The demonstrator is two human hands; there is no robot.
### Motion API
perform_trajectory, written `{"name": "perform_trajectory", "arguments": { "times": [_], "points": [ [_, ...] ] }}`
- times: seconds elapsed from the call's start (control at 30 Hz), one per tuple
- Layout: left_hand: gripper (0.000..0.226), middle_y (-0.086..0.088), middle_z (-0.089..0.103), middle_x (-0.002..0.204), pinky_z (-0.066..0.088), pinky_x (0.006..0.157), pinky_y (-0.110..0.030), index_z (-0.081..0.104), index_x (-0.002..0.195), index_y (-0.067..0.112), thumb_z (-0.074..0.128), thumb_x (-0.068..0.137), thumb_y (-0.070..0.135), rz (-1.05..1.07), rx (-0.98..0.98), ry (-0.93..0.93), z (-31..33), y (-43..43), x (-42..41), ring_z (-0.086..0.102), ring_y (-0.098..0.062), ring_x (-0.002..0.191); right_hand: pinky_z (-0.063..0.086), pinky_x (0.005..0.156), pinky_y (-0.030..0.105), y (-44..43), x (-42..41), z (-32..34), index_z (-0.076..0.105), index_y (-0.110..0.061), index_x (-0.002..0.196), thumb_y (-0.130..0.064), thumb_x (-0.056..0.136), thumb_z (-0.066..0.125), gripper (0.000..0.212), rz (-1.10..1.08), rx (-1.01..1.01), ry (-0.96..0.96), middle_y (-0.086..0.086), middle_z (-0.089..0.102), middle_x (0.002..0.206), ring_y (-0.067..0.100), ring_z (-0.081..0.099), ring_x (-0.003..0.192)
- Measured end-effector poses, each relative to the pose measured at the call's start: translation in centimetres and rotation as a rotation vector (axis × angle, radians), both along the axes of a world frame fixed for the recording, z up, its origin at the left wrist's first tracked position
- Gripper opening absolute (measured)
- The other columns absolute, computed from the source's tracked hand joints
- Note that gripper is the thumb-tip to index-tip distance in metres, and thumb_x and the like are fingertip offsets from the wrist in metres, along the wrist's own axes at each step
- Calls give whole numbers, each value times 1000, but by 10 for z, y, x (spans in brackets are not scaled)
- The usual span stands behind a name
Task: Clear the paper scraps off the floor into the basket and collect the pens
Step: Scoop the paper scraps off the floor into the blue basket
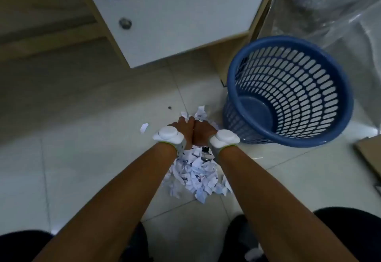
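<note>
One stray scrap (pixel 144 127) lies left of the hands. Left hand (pixel 182 131) and right hand (pixel 203 133) are pressed together, cupped down on the far end of the scrap pile (pixel 195 173); what they grip is hidden. Basket (pixel 288 90) stands right, tilted, empty. Scraps look light, limp, prone to spilling; best scooped from beneath, both sides. No pens clearly seen.

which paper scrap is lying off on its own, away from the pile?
The single scrap on the bare tile, just left of the left hand. The other scraps sit heaped in the pile between the forearms or bunched at the fingertips.
</note>
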State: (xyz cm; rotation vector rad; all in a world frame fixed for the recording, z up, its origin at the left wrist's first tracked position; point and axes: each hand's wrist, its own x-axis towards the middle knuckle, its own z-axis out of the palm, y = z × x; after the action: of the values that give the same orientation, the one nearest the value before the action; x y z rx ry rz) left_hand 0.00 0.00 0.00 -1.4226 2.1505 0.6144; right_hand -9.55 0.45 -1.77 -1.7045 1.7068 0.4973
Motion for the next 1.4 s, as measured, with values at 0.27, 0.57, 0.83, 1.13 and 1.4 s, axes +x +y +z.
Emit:
{"name": "perform_trajectory", "arguments": {
  "times": [0.27,0.57,0.83,1.13,1.4],
  "points": [
    [89,-15,31,141,46,79,-38,18,149,28,71,78,28,-1,-65,-3,-53,5,-11,54,-35,114,42,105,42,18,-8,-53,39,-5,139,-16,94,43,47,-102,-189,-19,15,49,138,34,46,129],
    [86,-19,26,147,45,92,-43,23,147,28,72,77,37,33,-260,35,-76,16,-13,47,-36,121,50,87,40,26,-6,-78,50,-8,126,-20,87,44,41,-237,-361,-36,16,51,127,32,55,108],
    [85,-14,33,140,41,94,-40,26,147,28,70,75,38,-4,-362,134,-84,11,-29,43,-33,123,53,85,41,20,-29,-82,48,-8,125,-25,77,57,51,-302,-423,-78,17,48,124,31,54,109],
    [108,-14,25,145,38,101,-42,15,150,26,77,65,54,5,-284,54,-85,1,8,36,-36,131,49,95,43,17,-65,-78,32,-13,139,-39,73,75,83,-193,-408,-86,17,31,135,37,49,118],
    [128,-16,1,158,33,109,-54,-4,154,31,79,62,61,43,-124,-17,-85,3,15,20,-43,143,24,117,53,26,-67,-94,1,-38,152,-43,60,87,126,-98,-211,-59,12,-6,160,45,12,145]
  ]
}}
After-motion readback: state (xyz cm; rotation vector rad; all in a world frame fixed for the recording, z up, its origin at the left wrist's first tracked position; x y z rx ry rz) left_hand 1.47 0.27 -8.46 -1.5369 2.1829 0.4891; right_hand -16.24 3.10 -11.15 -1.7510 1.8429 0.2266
